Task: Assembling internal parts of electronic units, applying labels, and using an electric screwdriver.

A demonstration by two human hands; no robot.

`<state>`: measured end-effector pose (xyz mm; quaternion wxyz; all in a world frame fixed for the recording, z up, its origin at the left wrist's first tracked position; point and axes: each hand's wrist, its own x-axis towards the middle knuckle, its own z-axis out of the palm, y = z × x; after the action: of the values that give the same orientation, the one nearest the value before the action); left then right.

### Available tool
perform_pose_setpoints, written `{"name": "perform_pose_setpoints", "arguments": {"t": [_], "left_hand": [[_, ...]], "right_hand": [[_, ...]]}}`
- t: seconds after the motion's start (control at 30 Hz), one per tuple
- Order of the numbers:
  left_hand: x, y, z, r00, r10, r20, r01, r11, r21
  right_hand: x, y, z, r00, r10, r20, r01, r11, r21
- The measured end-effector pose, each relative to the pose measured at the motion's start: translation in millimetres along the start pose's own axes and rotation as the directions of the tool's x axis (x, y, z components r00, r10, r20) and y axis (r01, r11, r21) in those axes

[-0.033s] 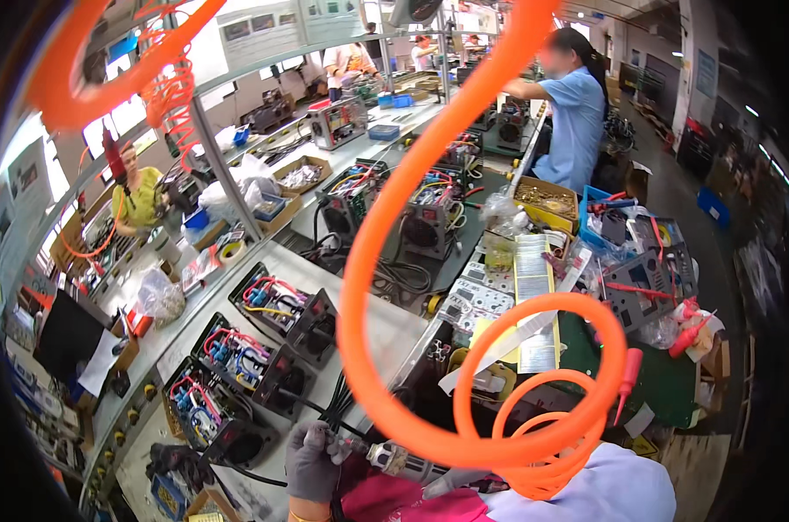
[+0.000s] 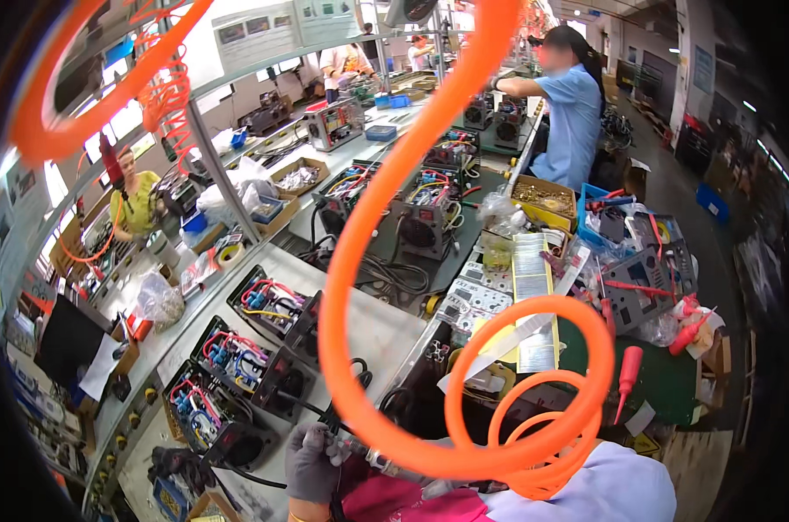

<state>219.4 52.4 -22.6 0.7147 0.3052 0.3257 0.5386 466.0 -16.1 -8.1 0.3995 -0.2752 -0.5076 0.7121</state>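
My left hand (image 2: 312, 461), in a grey glove, is at the bottom edge, closed around the metal end of a tool (image 2: 368, 457). An orange coiled air hose (image 2: 346, 261) runs from that tool, loops near my chest and rises out of the top of the picture. Just left of the hand lie three open black electronic units with coloured wires (image 2: 238, 361) in a row on the white bench (image 2: 386, 335). A black cable (image 2: 303, 404) leads from them toward my hand. My right hand is hidden below a pink sleeve (image 2: 394, 500) and my light blue clothing.
A red-handled screwdriver (image 2: 627, 370) lies on a green mat to the right, by grey panels (image 2: 647, 283) and label strips (image 2: 533, 296). A person in blue (image 2: 573, 109) works further along the bench. Another person in yellow (image 2: 137, 204) sits at the left line. Boxes and bags crowd the shelves.
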Motion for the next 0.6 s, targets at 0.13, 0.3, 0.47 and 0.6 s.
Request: {"name": "perform_pose_setpoints", "arguments": {"t": [0.13, 0.3, 0.47, 0.6], "left_hand": [[-4.2, 3.8, -3.5, 0.997, -0.031, -0.065, 0.035, 0.998, 0.059], [0.3, 18.2, 12.3, 1.0, -0.029, -0.001, 0.029, 0.989, 0.144], [6.3, 27.7, 19.9, 0.999, 0.045, 0.03, -0.054, 0.828, 0.558], [14.4, 15.8, -5.1, 0.954, -0.282, -0.104, 0.301, 0.908, 0.291]], "right_hand": [[-2.2, 3.3, -3.0, 1.0, -0.01, -0.009, 0.01, 0.999, 0.038], [-4.5, 7.4, -9.9, 0.999, -0.005, -0.037, 0.008, 0.997, 0.077], [-8.7, 8.9, -22.1, 0.998, -0.005, -0.061, 0.011, 0.994, 0.111], [-11.0, 11.6, -25.2, 0.997, -0.011, -0.078, 0.022, 0.99, 0.143]]}}
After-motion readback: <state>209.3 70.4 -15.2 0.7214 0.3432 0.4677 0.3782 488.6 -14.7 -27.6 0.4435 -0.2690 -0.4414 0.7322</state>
